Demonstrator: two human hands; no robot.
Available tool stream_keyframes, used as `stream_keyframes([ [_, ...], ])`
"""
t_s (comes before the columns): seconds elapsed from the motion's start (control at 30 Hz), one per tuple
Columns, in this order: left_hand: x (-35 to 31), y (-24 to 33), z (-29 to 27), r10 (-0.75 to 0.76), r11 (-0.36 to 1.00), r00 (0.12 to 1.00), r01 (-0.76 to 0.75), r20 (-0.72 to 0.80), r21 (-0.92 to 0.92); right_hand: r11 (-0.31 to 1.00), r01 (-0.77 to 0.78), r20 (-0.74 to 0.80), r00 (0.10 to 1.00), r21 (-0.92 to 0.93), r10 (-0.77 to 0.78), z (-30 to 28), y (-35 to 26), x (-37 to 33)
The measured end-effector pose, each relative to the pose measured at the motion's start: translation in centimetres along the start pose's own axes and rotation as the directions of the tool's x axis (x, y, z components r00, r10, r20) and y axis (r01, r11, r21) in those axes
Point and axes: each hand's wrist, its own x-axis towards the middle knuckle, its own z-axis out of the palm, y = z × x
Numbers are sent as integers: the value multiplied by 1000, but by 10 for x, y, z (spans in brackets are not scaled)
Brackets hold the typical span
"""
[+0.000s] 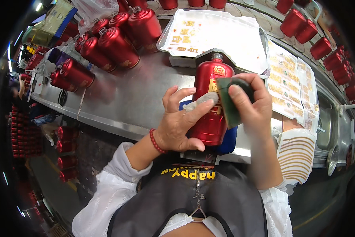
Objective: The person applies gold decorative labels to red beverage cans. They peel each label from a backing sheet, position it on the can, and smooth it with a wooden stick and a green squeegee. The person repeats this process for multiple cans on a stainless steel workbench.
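Set near the front edge of the steel tabletop (138, 93), on a blue pad (227, 147): one metallic-red bottle (207, 125), cylindrical with rounded shoulders, short pale neck toward the back edge, gold label facing up; lying flat or leaning back, cannot tell which. Behind the neck, an angular dark bracket (226, 56). Over the bottle's left side, the left hand (181, 122), fingers spread well apart, one in a wrinkled whitish cover (201, 101), index tip reaching the label, thumb beside the lower body. Round the wrist, smooth red beads (155, 141). Pinched in the right hand (254, 100), thumb on top and fingers curled round: a flat green scraper (228, 106) with a rounded dark grip, edge at the label; cannot tell whether pressed to it. Toward the back edge, a glossy white sheet (225, 35) on a shallow tray (177, 60). Toward the back left corner, clustered red bottles (118, 39), satin-smooth.
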Motion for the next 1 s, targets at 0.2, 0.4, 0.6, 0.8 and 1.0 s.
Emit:
stream_keyframes([
  [0.2,-15,16,11,-80,993,997,82,-22,87,985,71,-161,982,-160,-97,-15,45,2],
  [0.4,-28,11,23,-220,965,976,219,-14,143,374,771,535,630,-516,-563,-17,-6,-21],
  [0.6,-16,22,16,-217,960,976,214,-3,180,573,620,333,779,-536,-531,-17,-12,40],
  [0.8,-26,23,16,-232,959,972,235,-37,159,796,593,749,581,-120,-319,-24,-29,14],
  [1.0,-29,19,23,-237,967,971,238,-19,95,621,727,578,651,-291,-492,-35,0,-22],
])
